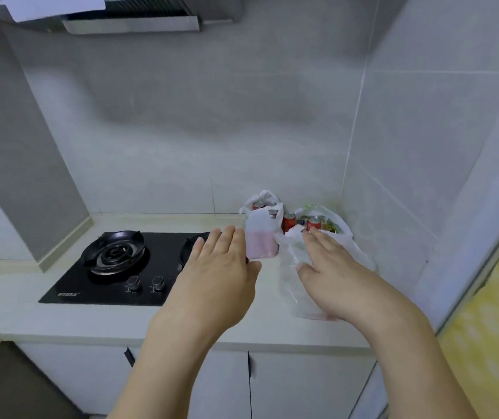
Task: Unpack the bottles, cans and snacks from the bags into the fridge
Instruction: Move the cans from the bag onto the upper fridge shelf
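- Presently, two bags are seen on the counter [272, 322] in the wall corner: small bag [261, 234], big bag [299, 273].
- Left hand [224, 264] is held flat beside the small bag, fingers straight, gripping nothing.
- Right hand [329, 264] is spread over the big bag, probably to open it; nothing clamped.
- Red cans [289, 221] are counted: at least four; fridge unseen.
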